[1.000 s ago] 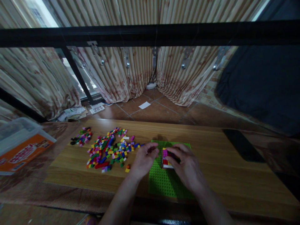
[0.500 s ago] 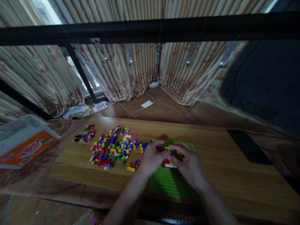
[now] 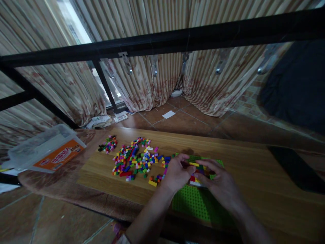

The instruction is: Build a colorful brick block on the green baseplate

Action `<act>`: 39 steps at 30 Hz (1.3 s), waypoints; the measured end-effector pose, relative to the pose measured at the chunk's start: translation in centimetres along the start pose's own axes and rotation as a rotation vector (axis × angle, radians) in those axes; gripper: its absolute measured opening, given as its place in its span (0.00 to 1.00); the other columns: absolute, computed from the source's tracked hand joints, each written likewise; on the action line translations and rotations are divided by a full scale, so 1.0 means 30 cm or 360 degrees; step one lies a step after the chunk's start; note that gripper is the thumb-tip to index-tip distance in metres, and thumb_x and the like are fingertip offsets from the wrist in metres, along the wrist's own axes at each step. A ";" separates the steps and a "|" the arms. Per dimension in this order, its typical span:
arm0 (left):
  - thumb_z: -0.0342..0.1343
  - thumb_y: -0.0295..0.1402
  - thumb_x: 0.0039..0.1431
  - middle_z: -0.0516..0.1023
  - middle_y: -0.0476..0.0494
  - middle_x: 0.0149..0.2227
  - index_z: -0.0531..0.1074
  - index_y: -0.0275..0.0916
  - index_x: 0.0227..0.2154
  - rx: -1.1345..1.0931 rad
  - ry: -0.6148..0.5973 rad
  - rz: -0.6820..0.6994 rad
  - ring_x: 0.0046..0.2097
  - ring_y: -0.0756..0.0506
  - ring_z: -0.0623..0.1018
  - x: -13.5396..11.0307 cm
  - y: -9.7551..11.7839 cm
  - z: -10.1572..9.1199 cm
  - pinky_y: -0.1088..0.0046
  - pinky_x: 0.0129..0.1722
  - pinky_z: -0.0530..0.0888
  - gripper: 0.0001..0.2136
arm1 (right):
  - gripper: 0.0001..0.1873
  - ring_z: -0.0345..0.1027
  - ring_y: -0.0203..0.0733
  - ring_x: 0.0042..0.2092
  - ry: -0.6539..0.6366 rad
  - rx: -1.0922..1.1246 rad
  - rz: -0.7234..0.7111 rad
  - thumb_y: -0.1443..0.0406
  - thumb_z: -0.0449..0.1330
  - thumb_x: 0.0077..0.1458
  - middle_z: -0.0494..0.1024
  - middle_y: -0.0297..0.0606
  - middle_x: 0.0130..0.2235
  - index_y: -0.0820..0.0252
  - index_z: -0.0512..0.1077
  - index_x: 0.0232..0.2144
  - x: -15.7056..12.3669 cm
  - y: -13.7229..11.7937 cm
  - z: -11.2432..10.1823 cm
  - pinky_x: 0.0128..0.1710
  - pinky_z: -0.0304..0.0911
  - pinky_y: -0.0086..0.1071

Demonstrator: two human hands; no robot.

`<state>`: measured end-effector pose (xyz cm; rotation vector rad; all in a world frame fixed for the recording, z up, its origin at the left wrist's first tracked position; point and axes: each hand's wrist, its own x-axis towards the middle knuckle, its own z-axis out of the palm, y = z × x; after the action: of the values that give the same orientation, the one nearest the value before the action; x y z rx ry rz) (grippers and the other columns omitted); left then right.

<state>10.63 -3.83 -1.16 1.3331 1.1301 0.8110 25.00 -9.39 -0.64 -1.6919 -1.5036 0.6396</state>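
A small block of stacked toy bricks (image 3: 195, 176), red, yellow, white and purple, stands on a green studded baseplate (image 3: 198, 203) on the wooden table. My left hand (image 3: 176, 173) is curled against its left side, fingers pinched on it. From the right, my right hand (image 3: 220, 184) wraps its fingers over the top and side. Much of the block is hidden by my fingers.
A heap of loose coloured bricks (image 3: 133, 161) lies left of the baseplate, with a smaller pile (image 3: 108, 145) further left. A clear plastic box with an orange label (image 3: 48, 150) sits at the far left. A dark flat object (image 3: 297, 169) lies at the right. Black metal bars cross above.
My left hand has closed in from beside the brick block onto its left side. The view has swung left, so everything sits further right in the picture.
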 end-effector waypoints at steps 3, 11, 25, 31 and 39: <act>0.58 0.27 0.48 0.73 0.48 0.30 0.71 0.37 0.42 0.0067 0.0023 0.0058 0.31 0.49 0.72 -0.008 -0.011 0.004 0.74 0.30 0.68 0.16 | 0.18 0.70 0.46 0.43 0.0008 -0.0012 0.0026 0.56 0.62 0.48 0.75 0.39 0.45 0.52 0.76 0.42 0.000 -0.006 -0.008 0.43 0.65 0.41; 0.58 0.35 0.54 0.75 0.47 0.32 0.70 0.38 0.47 0.0091 0.0051 0.0248 0.30 0.49 0.72 -0.029 -0.036 -0.021 0.75 0.29 0.69 0.17 | 0.19 0.73 0.45 0.37 0.0212 0.0105 0.0257 0.52 0.60 0.50 0.80 0.39 0.40 0.54 0.77 0.41 0.002 0.001 -0.030 0.33 0.68 0.36; 0.53 0.23 0.49 0.76 0.38 0.42 0.77 0.38 0.34 0.1499 0.0428 0.0298 0.42 0.41 0.76 0.018 -0.014 -0.312 0.66 0.46 0.70 0.11 | 0.16 0.74 0.48 0.42 0.0448 0.0217 0.0203 0.53 0.59 0.52 0.81 0.41 0.41 0.55 0.78 0.37 0.010 0.035 -0.030 0.43 0.68 0.43; 0.50 0.21 0.51 0.76 0.36 0.41 0.76 0.37 0.33 0.1754 0.0461 0.0337 0.44 0.40 0.75 0.024 -0.025 -0.288 0.64 0.47 0.70 0.11 | 0.15 0.74 0.47 0.40 0.0452 0.0271 0.0171 0.53 0.59 0.53 0.80 0.41 0.40 0.56 0.78 0.36 0.016 0.032 -0.023 0.41 0.68 0.42; 0.46 0.24 0.58 0.75 0.35 0.44 0.74 0.36 0.33 0.1664 0.0545 0.0593 0.52 0.37 0.70 0.043 -0.013 -0.312 0.58 0.55 0.66 0.11 | 0.15 0.73 0.45 0.38 0.0473 0.0280 0.0156 0.55 0.58 0.53 0.80 0.41 0.38 0.57 0.78 0.36 0.018 0.013 -0.023 0.39 0.67 0.39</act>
<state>2.13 0.30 -0.74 2.3816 1.7144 0.7380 25.87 -9.01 -0.49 -1.6498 -1.1293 0.5276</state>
